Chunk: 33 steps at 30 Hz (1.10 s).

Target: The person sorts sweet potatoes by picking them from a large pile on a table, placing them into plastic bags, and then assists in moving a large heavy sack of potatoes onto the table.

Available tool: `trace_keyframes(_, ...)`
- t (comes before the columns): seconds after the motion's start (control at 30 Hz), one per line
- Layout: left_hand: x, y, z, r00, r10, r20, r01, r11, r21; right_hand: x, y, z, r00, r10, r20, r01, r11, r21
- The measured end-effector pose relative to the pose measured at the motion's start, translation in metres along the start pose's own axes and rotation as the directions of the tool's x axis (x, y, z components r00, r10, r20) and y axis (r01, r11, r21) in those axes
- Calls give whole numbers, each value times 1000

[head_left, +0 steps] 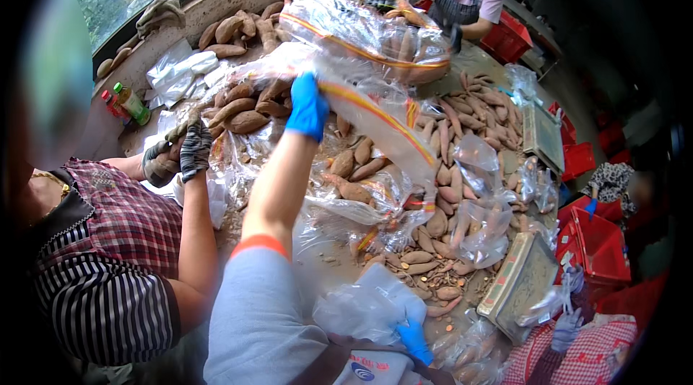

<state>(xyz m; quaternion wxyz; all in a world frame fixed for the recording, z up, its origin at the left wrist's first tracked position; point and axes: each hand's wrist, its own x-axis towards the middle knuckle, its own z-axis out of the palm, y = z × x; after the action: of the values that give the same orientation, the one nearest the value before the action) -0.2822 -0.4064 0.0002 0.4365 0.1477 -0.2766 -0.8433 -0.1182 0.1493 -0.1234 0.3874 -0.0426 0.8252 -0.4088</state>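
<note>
My left hand [307, 107], in a blue glove, reaches far forward over the table. Its fingers are closed on the edge of a large clear plastic bag [382, 114] with a red and yellow stripe, which hangs stretched to the right. Sweet potatoes [249, 114] lie in a heap just beyond that hand, and more [354, 168] show beneath the film. Low and close to my body, my right hand [415, 340], also blue-gloved, grips some flat clear plastic bags [361, 305]; the film partly covers its fingers.
At left, a co-worker in a plaid apron [130, 222] wears striped gloves. Another in a dark apron [462, 2] stands across the table beside a big filled bag [361, 20]. Scales [520, 287] and red crates [595, 241] line the right side. Bottles [131, 102] stand by the window.
</note>
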Motion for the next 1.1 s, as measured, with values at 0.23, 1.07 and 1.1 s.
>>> trace_keyframes(0.23,-54,-8,-100,928,-33,371,-184,825,534,3,-10,2,997,51,62,-65,969,240)
trace_keyframes(1.07,-74,-52,-102,911,174,373,-386,50,921,9,4,-7,989,110,102,-126,977,169)
trace_keyframes(1.1,-65,-45,-97,845,296,445,-458,-30,888,10,11,-7,989,115,96,-134,966,221)
